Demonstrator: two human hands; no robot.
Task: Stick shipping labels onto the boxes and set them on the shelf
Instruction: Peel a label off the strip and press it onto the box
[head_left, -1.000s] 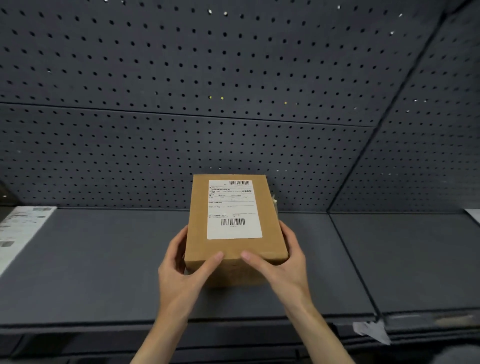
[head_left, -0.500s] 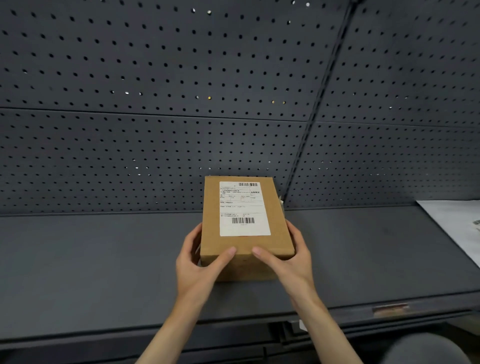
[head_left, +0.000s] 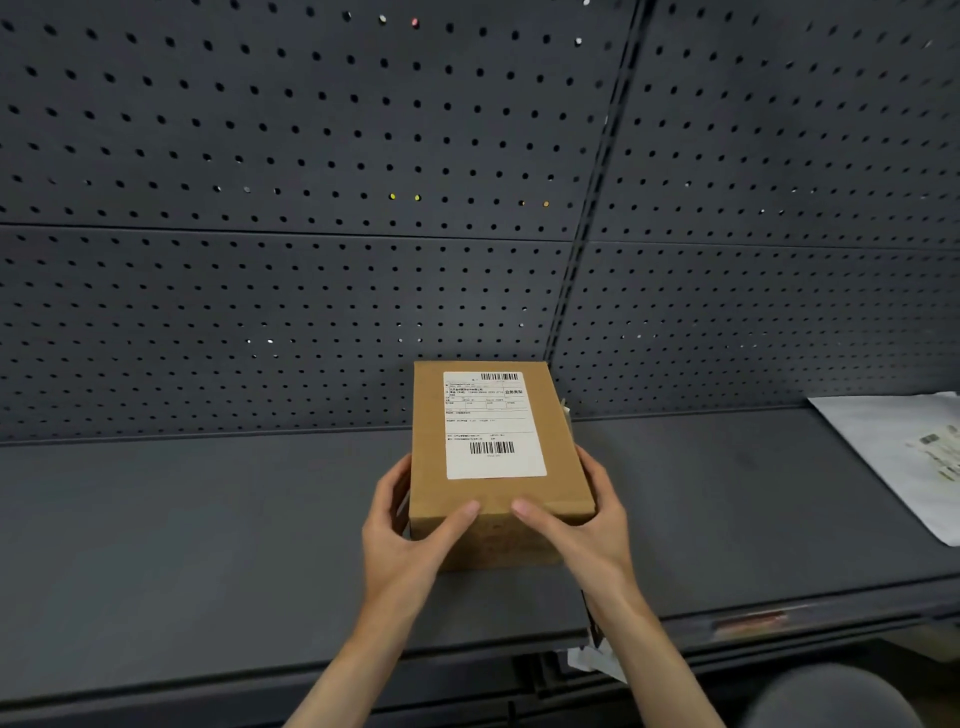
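Gripping labelled box (head_left: 496, 499) on shelf (head_left: 208, 519), left hand (head_left: 410, 535), right hand (head_left: 587, 530), fingers curled round sides

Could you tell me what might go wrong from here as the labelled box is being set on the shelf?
1. The brown cardboard box sits close to the front edge of the dark grey metal shelf; released there, it could get knocked off.
2. The left hand and right hand grip only its near end, so it might tip.
3. Pushed rightward, it could crumple the white paper sheet.
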